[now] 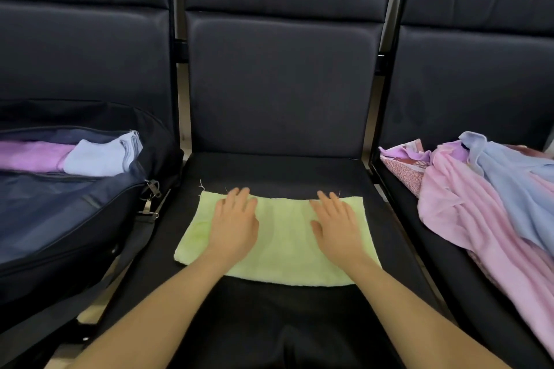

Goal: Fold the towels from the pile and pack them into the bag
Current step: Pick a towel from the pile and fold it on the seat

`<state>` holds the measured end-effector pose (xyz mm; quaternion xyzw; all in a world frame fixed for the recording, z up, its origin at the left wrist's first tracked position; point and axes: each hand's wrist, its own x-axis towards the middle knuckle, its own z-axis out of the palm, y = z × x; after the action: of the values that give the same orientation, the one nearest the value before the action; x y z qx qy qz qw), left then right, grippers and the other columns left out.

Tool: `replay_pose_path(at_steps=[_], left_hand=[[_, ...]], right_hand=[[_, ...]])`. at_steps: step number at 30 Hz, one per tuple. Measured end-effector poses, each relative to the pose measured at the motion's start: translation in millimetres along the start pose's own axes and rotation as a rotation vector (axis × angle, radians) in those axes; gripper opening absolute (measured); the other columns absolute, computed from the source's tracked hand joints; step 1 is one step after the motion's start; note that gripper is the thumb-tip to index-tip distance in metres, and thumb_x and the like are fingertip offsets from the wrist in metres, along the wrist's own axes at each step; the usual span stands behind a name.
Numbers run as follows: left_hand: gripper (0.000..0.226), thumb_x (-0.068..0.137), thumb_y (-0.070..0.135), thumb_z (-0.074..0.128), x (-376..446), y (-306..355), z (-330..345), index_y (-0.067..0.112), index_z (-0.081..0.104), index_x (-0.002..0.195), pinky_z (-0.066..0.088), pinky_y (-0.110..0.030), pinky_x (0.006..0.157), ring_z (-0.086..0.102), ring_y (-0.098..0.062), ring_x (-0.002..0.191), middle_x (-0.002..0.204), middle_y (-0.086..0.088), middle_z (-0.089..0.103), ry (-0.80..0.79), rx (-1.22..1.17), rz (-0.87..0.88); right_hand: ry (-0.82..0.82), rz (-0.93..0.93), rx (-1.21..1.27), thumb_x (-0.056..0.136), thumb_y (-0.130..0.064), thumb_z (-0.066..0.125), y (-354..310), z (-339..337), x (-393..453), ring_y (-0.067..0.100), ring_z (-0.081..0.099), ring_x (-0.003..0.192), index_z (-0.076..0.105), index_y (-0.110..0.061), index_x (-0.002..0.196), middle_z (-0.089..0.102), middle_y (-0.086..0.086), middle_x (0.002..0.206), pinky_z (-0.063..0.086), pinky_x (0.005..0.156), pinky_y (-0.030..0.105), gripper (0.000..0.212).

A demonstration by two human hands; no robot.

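Both hands lie flat on the green towel (pixel 281 237), which is spread across the middle seat (pixel 278 323) right in front of me. My left hand (pixel 235 223) presses its left half and my right hand (pixel 337 226) its right half, fingers straight and relaxed, gripping nothing. I judge this to be the smoothing step of a fold: the towel looks like a wide strip, probably already doubled once, though I cannot confirm the layers. Next I would need to pinch one short edge and bring it over to the other, then carry the packet left to the bag (pixel 75 204), which stands open on the neighbouring seat with a folded purple towel (pixel 30 156) and a folded blue towel (pixel 102 154) inside. The pile (pixel 485 189) waits on the right seat. I can read no brand, label or writing anywhere.
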<state>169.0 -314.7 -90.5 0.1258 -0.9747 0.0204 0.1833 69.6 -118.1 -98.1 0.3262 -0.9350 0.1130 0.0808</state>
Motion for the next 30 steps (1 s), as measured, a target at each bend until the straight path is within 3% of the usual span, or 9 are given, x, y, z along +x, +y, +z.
replay_pose_path(at_steps=[2, 4, 7, 11, 14, 19, 23, 26, 30], left_hand=[[0.041, 0.094, 0.028, 0.043, -9.3, 4.4, -0.4, 0.01, 0.054, 0.129, 0.023, -0.046, 0.113, 0.026, -0.03, 0.142, 0.151, -0.011, 0.034, -0.167, 0.072, 0.068], [0.06, 0.098, 0.04, 0.008, -17.0, 1.8, -3.3, 0.014, 0.026, 0.149, -0.002, -0.044, 0.118, 0.001, -0.024, 0.148, 0.161, -0.004, 0.008, -0.34, 0.157, 0.07], [0.056, 0.102, 0.043, 0.009, -25.9, -4.1, -5.3, 0.023, 0.001, 0.153, -0.009, -0.047, 0.117, -0.004, -0.026, 0.148, 0.161, 0.003, -0.006, -0.456, 0.195, 0.012], [0.056, 0.102, 0.045, 0.012, -38.9, -7.1, -14.6, 0.027, 0.001, 0.153, 0.005, -0.046, 0.118, 0.001, -0.027, 0.147, 0.16, 0.008, -0.008, -0.544, 0.116, -0.016], [0.064, 0.097, 0.059, 0.015, -42.1, -4.0, -22.3, 0.027, 0.012, 0.152, 0.017, -0.043, 0.114, 0.013, -0.028, 0.145, 0.161, 0.007, 0.001, -0.554, 0.05, -0.002], [0.059, 0.093, 0.047, 0.044, -35.5, -9.1, -24.3, 0.02, 0.028, 0.144, 0.033, -0.036, 0.099, 0.051, -0.029, 0.116, 0.148, -0.003, 0.033, -0.33, 0.03, -0.007], [0.031, 0.082, 0.005, 0.058, -21.6, -20.8, -18.6, 0.005, 0.06, 0.113, 0.041, -0.036, 0.076, 0.063, -0.03, 0.081, 0.092, -0.009, 0.068, -0.09, 0.034, -0.053], [0.031, 0.053, -0.005, 0.078, -4.3, -38.1, -18.0, 0.006, 0.065, 0.079, 0.039, -0.031, 0.05, 0.055, -0.026, 0.048, 0.057, -0.005, 0.058, 0.103, 0.089, -0.065], [0.032, 0.058, -0.004, 0.072, 8.0, -58.0, -16.8, 0.002, 0.066, 0.089, 0.046, -0.034, 0.056, 0.06, -0.032, 0.066, 0.077, -0.014, 0.062, 0.188, 0.204, -0.147]], right_hand=[[-0.194, -0.032, -0.07, 0.078, -0.059, -0.01, 2.3, 1.9, -7.9, 0.021, -0.004, 0.149, 0.012, -0.023, 0.153, -0.003, -0.002, 0.161, -0.004, 0.118, 0.036, 0.086], [-0.289, -0.014, -0.127, 0.064, -0.066, -0.026, 7.7, 1.9, -15.1, 0.018, -0.012, 0.148, -0.003, -0.028, 0.153, -0.015, -0.005, 0.16, -0.009, 0.117, 0.035, 0.1], [-0.361, -0.013, -0.165, 0.05, -0.074, -0.043, 9.0, -2.4, -28.7, 0.016, -0.014, 0.147, -0.01, -0.031, 0.152, -0.018, -0.006, 0.159, -0.01, 0.117, 0.036, 0.116], [-0.421, -0.014, -0.176, 0.098, -0.055, 0.004, 6.5, -12.2, -41.9, 0.015, -0.014, 0.147, -0.008, -0.031, 0.152, -0.017, -0.007, 0.159, -0.01, 0.118, 0.037, 0.06], [-0.44, 0.009, -0.18, 0.103, -0.046, 0.011, 5.1, -19.2, -48.5, 0.015, -0.013, 0.147, -0.005, -0.03, 0.153, -0.015, -0.008, 0.16, -0.011, 0.118, 0.04, 0.055], [-0.352, 0.058, -0.094, 0.104, -0.042, 0.015, -14.2, -20.9, -40.7, 0.014, -0.007, 0.148, 0.006, -0.024, 0.154, -0.008, -0.004, 0.161, -0.006, 0.118, 0.042, 0.054], [-0.313, -0.054, 0.018, 0.104, -0.038, 0.022, -37.9, -18.1, -27.5, 0.009, -0.001, 0.148, 0.016, -0.022, 0.153, 0.0, -0.006, 0.161, -0.001, 0.118, 0.038, 0.052], [-0.301, -0.126, 0.048, 0.104, -0.037, 0.024, -50.7, -12.1, -18.7, 0.008, 0.002, 0.147, 0.018, -0.025, 0.152, 0.003, -0.008, 0.161, -0.001, 0.117, 0.035, 0.05], [-0.324, -0.152, 0.017, 0.104, -0.039, 0.021, -55.1, -3.2, -11.6, 0.008, -0.001, 0.148, 0.014, -0.029, 0.153, 0.0, -0.009, 0.161, -0.003, 0.118, 0.037, 0.05]])
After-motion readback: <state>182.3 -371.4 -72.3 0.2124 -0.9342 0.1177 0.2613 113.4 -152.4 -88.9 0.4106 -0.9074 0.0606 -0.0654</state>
